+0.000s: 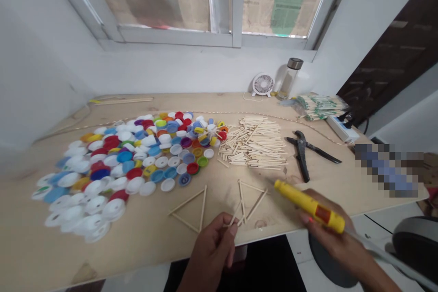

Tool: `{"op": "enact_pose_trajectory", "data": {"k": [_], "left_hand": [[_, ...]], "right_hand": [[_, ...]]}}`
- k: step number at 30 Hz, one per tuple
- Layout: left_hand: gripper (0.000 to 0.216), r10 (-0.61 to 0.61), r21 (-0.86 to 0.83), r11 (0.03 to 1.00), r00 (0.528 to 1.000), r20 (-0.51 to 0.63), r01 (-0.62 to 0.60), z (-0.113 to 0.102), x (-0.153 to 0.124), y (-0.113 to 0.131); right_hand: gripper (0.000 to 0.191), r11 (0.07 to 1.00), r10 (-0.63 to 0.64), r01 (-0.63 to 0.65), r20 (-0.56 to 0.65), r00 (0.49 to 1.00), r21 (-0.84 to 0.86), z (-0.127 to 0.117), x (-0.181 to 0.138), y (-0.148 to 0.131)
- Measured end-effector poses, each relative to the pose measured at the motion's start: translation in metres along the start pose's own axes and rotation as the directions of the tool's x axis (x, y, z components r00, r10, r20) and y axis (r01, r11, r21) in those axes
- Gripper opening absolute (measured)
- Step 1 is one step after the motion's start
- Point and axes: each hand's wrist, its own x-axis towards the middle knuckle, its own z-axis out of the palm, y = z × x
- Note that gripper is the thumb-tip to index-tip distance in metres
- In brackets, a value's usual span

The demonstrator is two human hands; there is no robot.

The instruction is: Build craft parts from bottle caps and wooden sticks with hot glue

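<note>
My left hand (217, 242) pinches the end of a thin wooden stick (236, 210) between thumb and fingertips, just above the table's front edge. Right beside it, a triangle of sticks (241, 196) lies on the table, partly overlapped by the held stick. A second stick triangle (204, 205) rests to the left of the hand. My right hand (325, 232) is wrapped round a yellow pen-shaped glue gun (304, 203), its tip pointing left toward the right-hand triangle but apart from it. A pale stick or cord trails from the tool's rear.
Colourful bottle caps (137, 159) cover the table's left side. A pile of short sticks (256, 141) lies mid-table, with black pliers (301, 155) to its right. Behind stand a small fan (263, 84), a glass bottle (290, 80), bagged sticks (321, 106) and a power strip (343, 128).
</note>
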Motion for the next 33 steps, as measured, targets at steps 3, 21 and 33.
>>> {"op": "enact_pose_trajectory", "data": {"k": [3,21,33], "left_hand": [[0.036,0.083,0.071,0.994,0.995,-0.062,-0.078,0.001,-0.004,0.004],[0.036,0.088,0.101,0.992,0.992,-0.088,-0.079,-0.001,-0.009,0.007],[0.041,0.09,0.078,0.993,0.994,-0.064,-0.085,-0.001,-0.008,0.004]], "right_hand": [[0.011,0.985,0.005,-0.033,0.166,0.986,0.167,0.017,-0.01,-0.023],[0.012,0.965,-0.16,0.145,0.055,0.986,0.217,0.055,-0.031,-0.018],[0.009,0.973,-0.18,0.168,0.061,0.982,0.161,0.051,-0.027,-0.021]]}}
